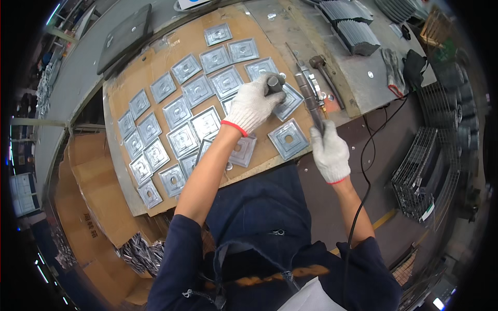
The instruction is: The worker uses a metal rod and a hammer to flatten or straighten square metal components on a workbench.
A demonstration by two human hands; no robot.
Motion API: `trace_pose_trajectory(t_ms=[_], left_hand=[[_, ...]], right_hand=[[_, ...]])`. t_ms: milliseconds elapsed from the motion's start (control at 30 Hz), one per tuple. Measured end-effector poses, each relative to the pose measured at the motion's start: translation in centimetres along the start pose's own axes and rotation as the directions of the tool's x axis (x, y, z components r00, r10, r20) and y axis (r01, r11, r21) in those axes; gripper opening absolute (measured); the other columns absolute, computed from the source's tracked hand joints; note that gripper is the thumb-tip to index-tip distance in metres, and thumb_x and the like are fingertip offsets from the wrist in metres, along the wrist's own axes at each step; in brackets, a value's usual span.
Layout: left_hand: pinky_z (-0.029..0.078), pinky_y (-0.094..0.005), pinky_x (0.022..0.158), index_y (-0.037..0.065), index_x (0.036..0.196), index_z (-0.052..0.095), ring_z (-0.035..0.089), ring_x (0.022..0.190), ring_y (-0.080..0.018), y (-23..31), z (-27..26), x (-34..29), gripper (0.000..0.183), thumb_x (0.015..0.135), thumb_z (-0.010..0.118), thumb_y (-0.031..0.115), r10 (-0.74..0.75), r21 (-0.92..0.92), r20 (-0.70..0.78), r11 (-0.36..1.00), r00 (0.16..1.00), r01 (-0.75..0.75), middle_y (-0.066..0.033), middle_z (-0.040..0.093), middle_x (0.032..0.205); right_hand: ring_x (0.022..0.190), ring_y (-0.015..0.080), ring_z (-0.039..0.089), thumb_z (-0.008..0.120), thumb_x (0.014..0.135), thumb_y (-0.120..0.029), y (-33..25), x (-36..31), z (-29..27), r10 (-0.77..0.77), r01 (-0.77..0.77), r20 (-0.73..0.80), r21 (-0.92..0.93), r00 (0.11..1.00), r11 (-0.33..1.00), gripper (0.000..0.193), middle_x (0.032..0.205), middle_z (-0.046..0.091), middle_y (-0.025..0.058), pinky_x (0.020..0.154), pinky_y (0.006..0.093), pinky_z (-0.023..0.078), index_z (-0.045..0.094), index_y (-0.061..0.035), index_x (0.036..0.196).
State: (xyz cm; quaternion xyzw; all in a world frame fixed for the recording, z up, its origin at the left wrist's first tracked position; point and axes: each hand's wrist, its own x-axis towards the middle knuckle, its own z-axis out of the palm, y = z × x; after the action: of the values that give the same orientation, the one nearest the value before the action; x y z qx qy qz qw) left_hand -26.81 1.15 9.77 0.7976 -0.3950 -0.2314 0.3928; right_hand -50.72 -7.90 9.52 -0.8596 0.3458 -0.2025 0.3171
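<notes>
My left hand (254, 106), in a white knit glove with a red cuff, is closed around a dark grey cylindrical piece (273, 83) above the square metal plates. Beneath its fingers lies a plate (288, 103), partly covered. My right hand (330, 154), gloved the same way, grips the lower end of a long dark grey tool (307, 89) with a thin pointed tip; its exact kind I cannot make out. Between my hands, near the table's front edge, lies a square plate with a round hole (296, 145). Another holed plate (244, 153) sits under my left forearm.
Several more square plates (176, 111) cover the cardboard sheet (155, 61) on the table. A hammer (328, 78) lies right of the tool. Stacked ribbed grey parts (355, 35) and spare gloves (392, 72) are farther right. A black cable (363, 194) hangs beside my right arm, near a wire basket (415, 181).
</notes>
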Motion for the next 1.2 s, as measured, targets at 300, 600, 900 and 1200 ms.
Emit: trace_pose_trajectory(t_ms=[300,600,900,1200], left_hand=[[0.061,-0.0376,0.087,0.011,0.131,0.072,0.079,0.098,-0.0267,1.0,-0.9,-0.6,0.039,0.096,0.082,0.025,0.101,0.041,0.021,0.994,0.995,-0.102,-0.0159,0.08,0.109],[0.061,-0.0353,0.092,0.01,0.129,0.072,0.079,0.101,-0.0231,2.0,-1.7,-0.3,0.037,0.096,0.083,0.023,0.088,0.059,-0.013,0.994,0.996,-0.088,-0.0126,0.081,0.113],[0.06,-0.0313,0.082,-0.002,0.123,0.072,0.075,0.085,-0.0165,-0.3,-5.5,-3.2,0.038,0.095,0.08,0.021,-0.263,0.039,-0.234,0.959,0.936,0.279,-0.0102,0.08,0.094],[0.062,-0.0303,0.08,-0.005,0.12,0.068,0.076,0.084,-0.014,-4.4,-2.4,-4.8,0.032,0.098,0.081,0.014,-0.298,-0.342,-0.256,0.918,0.92,0.203,-0.0105,0.08,0.093]], right_hand=[[0.078,0.0513,0.073,0.06,0.109,-0.042,-2.3,1.9,-0.5,0.157,-0.137,0.095,-0.19,0.983,0.972,0.04,0.078,0.072,0.0289,0.07,0.06,0.058,0.06,-0.0027,0.11],[0.082,0.0522,0.073,0.058,0.11,-0.045,-1.9,3.3,-0.5,0.175,-0.126,0.174,-0.259,0.969,0.958,0.042,0.081,0.072,0.0309,0.073,0.0608,0.056,0.062,-0.0053,0.121],[0.091,0.0543,0.071,0.057,0.111,-0.047,5.1,3.7,2.7,0.17,-0.162,0.064,-0.119,0.983,0.98,0.046,0.093,0.074,0.0326,0.079,0.0625,0.054,0.064,-0.005,0.126],[0.087,0.0524,0.073,0.056,0.11,-0.051,7.3,3.4,5.2,0.157,-0.155,-0.007,-0.194,0.988,0.969,0.047,0.09,0.075,0.0296,0.077,0.0622,0.056,0.066,-0.0076,0.127]])
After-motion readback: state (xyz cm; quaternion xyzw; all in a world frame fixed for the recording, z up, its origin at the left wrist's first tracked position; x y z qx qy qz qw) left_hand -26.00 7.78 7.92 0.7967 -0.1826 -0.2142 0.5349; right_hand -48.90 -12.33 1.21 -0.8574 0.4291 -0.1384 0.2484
